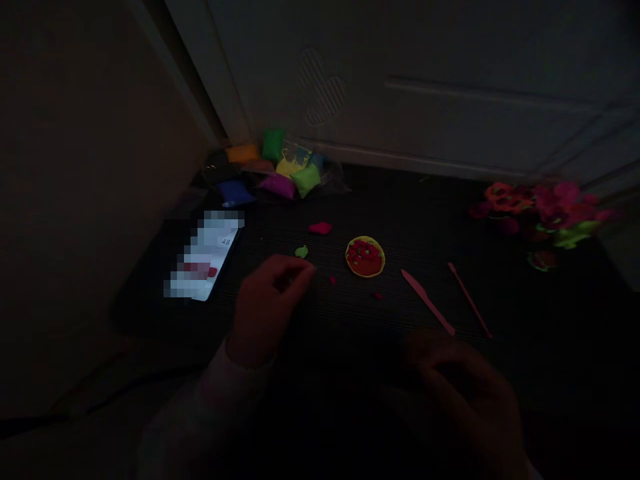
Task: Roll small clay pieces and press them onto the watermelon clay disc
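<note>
My left hand (270,310) hovers over the dark table, thumb and forefinger pinched together; whatever may be between the tips is too small to make out. Just beyond it lie a green clay scrap (301,252) and a red clay lump (320,229). A small round clay piece (365,257) has a yellow rim, a red base and bits of red and green on top. Small red crumbs (377,295) lie in front of it. My right hand (465,390), in deep shadow at the lower right, has its fingers curled together; its fingertips are hard to see.
A pink plastic knife (427,301) and a thin pink clay tool (470,300) lie at the right. Colourful clay packets (277,185) are piled at the back left, above a lit phone (210,257). Bright clay flowers (545,207) sit at the far right.
</note>
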`<state>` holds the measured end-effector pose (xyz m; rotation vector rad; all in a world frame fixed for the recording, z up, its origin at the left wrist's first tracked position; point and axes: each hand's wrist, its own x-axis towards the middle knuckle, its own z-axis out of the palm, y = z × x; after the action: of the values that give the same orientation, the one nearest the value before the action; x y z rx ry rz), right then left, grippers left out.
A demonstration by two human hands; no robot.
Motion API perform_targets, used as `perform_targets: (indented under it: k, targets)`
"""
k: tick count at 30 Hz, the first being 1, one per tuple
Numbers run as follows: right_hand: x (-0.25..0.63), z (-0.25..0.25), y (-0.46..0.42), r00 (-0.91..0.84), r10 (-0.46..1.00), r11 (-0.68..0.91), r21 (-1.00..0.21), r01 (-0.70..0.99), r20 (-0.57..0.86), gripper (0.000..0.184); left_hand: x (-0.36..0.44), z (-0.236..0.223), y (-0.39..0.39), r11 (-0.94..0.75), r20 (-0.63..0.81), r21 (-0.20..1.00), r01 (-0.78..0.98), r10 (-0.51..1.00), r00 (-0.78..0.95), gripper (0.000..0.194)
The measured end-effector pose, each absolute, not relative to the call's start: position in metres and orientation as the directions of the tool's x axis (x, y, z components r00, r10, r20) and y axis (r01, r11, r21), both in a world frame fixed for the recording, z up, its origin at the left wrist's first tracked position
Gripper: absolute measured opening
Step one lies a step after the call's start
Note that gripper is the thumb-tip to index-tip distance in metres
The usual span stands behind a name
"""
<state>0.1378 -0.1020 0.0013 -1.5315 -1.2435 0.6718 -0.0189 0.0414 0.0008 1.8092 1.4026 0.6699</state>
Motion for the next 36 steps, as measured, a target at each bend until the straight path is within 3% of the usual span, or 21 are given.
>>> perform_targets:
  k: [4,7,12,15,18,20,29,36]
  targets:
    - [0.138,-0.014,-0.1,0.289,0.953,-0.034,-0.922,0.386,0.086,0.001,-0.025,-0.011,0.069,-0.408,0.255,0.489,0.771,0.912,0.321,0.017]
    - [0.137,-0.021,-0.096,0.287,0.957,-0.081,-0.901,0.426,0.05,0.003,-0.021,-0.023,0.08,-0.542,0.226,0.304,0.783,0.84,0.494,0.022]
    - [0.137,-0.019,-0.092,0.27,0.962,-0.084,-0.9,0.429,0.038,0.012,-0.017,-0.026,0.079,-0.63,0.165,0.198,0.751,0.777,0.608,0.025]
    - [0.137,-0.019,-0.091,0.269,0.963,-0.103,-0.9,0.423,0.016,0.016,-0.019,-0.025,0.077,-0.649,0.164,0.204,0.733,0.761,0.628,0.026]
    - [0.136,-0.021,-0.091,0.348,0.937,-0.136,-0.889,0.437,0.028,0.006,-0.02,-0.024,0.077,-0.613,0.176,0.282,0.738,0.789,0.589,0.027]
    - [0.136,-0.022,-0.091,0.366,0.929,-0.134,-0.87,0.474,0.056,0.01,-0.019,-0.024,0.078,-0.571,0.16,0.333,0.751,0.819,0.552,0.028]
    - [0.14,-0.03,-0.084,0.073,0.979,0.065,-0.633,0.771,0.19,0.02,-0.017,-0.024,0.077,-0.492,0.153,0.433,0.755,0.866,0.476,0.03]
    - [0.138,-0.035,-0.082,0.052,0.985,0.059,-0.608,0.792,0.164,0.02,-0.026,-0.023,0.077,-0.409,0.121,0.505,0.76,0.906,0.407,0.024]
